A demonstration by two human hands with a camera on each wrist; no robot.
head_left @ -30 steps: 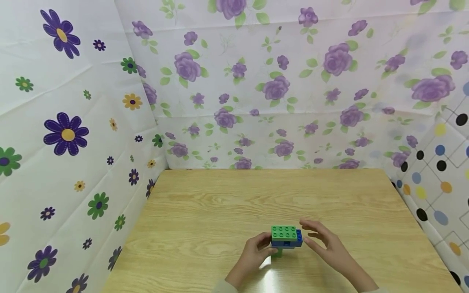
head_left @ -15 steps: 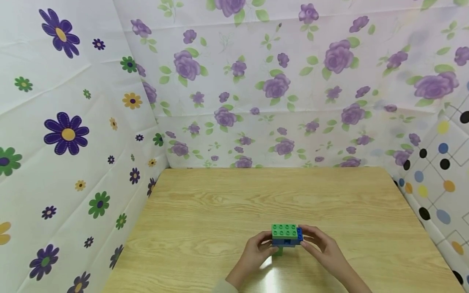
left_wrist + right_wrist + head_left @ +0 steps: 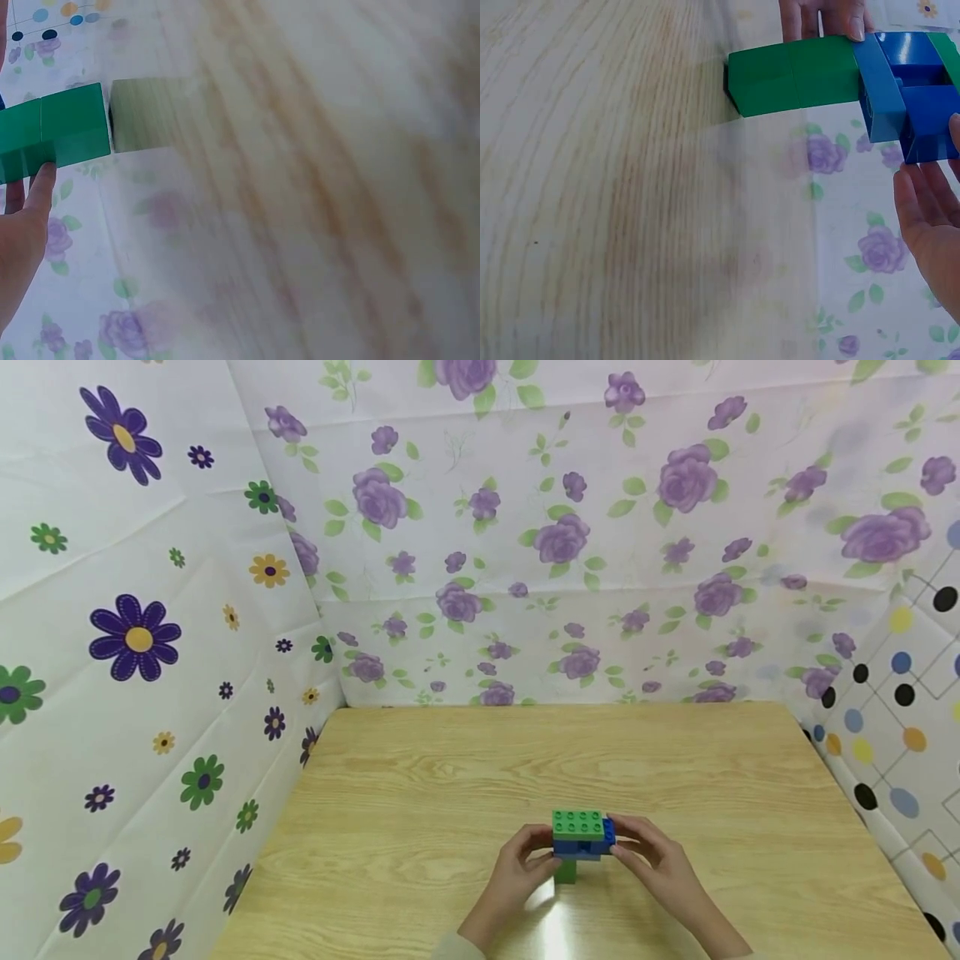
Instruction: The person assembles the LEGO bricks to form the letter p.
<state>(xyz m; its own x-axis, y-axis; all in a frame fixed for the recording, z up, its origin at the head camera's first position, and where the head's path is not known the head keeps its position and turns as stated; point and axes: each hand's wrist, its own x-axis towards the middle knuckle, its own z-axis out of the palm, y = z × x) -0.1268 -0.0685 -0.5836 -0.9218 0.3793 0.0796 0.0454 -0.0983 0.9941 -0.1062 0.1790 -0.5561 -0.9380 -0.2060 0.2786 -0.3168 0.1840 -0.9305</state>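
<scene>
A toy building-brick structure is held between my two hands near the front of the table. Its top is a bright green studded brick (image 3: 577,824), with dark blue bricks (image 3: 932,112) under it. One blue brick (image 3: 609,832) sticks out at the right end. Below them lies a lighter blue brick (image 3: 881,94), and a column of green bricks (image 3: 791,77) forms the leg. My left hand (image 3: 516,870) holds the left end, a fingertip touching the green column in the left wrist view. My right hand (image 3: 663,870) pinches the right end between thumb and fingers.
The wooden table (image 3: 420,793) spreads around the structure. A flowered cloth (image 3: 457,552) hangs behind it, another floral cloth (image 3: 135,693) on the left, and a dotted one (image 3: 892,718) on the right.
My right hand has closed in from the right and taken hold of the structure's blue end. The structure has shifted slightly up and left in the head view. My left hand keeps its hold.
</scene>
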